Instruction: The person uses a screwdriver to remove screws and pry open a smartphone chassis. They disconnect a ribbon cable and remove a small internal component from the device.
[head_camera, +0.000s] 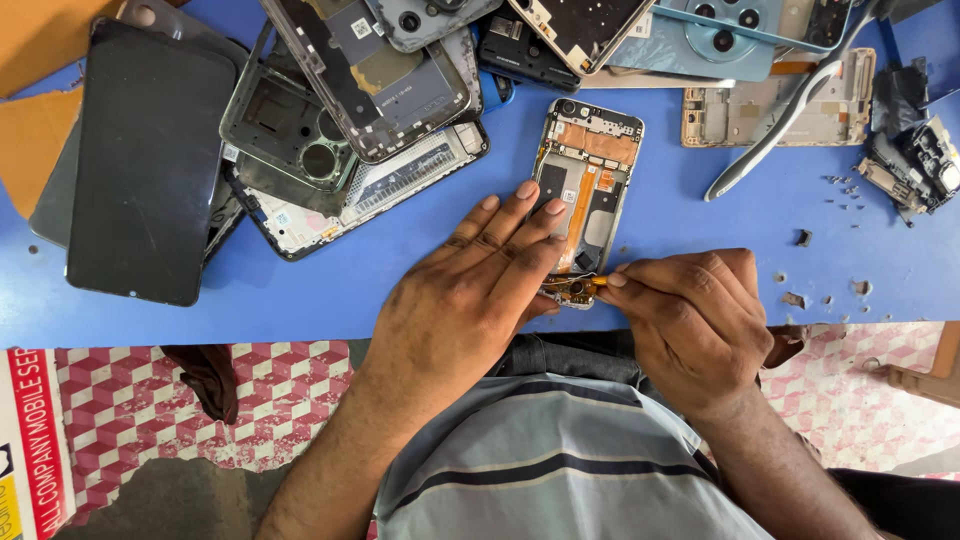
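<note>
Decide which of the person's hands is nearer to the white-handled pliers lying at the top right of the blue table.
Right. The right hand lies below and left of the pliers, apart from them. The left hand lies farther left, resting on the opened phone.

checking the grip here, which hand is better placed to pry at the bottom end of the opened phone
Right. The right hand already has its fingertips pinched at the bottom end of the opened phone, while the left hand lies flat across the phone's lower half, pinning it to the blue table.
</note>
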